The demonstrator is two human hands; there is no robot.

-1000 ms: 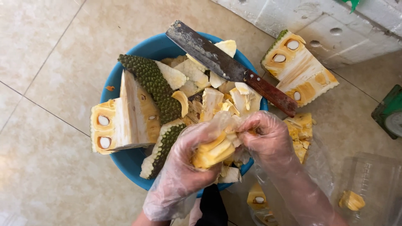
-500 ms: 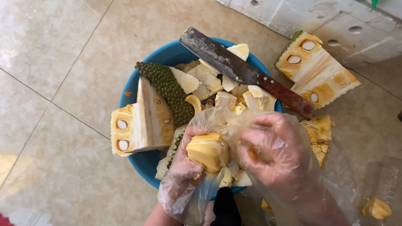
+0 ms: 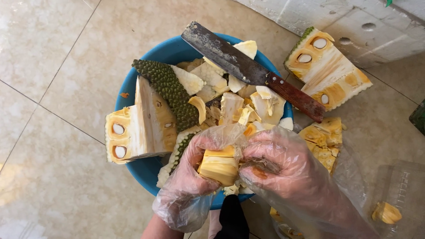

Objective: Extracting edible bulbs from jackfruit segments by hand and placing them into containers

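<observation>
Both hands in thin clear plastic gloves, working over the round blue plastic basin (image 3: 133, 95) on the beige tiled floor (image 3: 57, 53).

Left hand (image 3: 188, 177) had its fingers (image 3: 201, 144) curled and clamped on a yellow jackfruit pod cluster (image 3: 218, 166), held just above the basin's near rim. Right hand (image 3: 283, 170) sat tight against the same piece from the other side, fingers (image 3: 261, 152) bent together and pressed on its edge. Piece sat between the two hands, touching both.

Progress, my read: well underway, not finished. Done: basin already heaped with pale rind and core scraps (image 3: 230, 104), plus a spiky green skin strip (image 3: 166, 90) and a big wedge of cut jackfruit with white seeds showing (image 3: 137, 128) leaning on the left rim. Heavy cleaver with dark blade and reddish wooden handle (image 3: 252, 71) lay idle across the top of the basin, untouched by either hand.

Left: another large jackfruit wedge (image 3: 327, 68) on the floor by the grey concrete block (image 3: 354, 26), uncleaned, seeds in place. More yellow fruit chunks (image 3: 323, 137) just right of the basin. Clear plastic tray (image 3: 398, 194) at far right held only one yellow pod (image 3: 387, 212) that I could see.
</observation>
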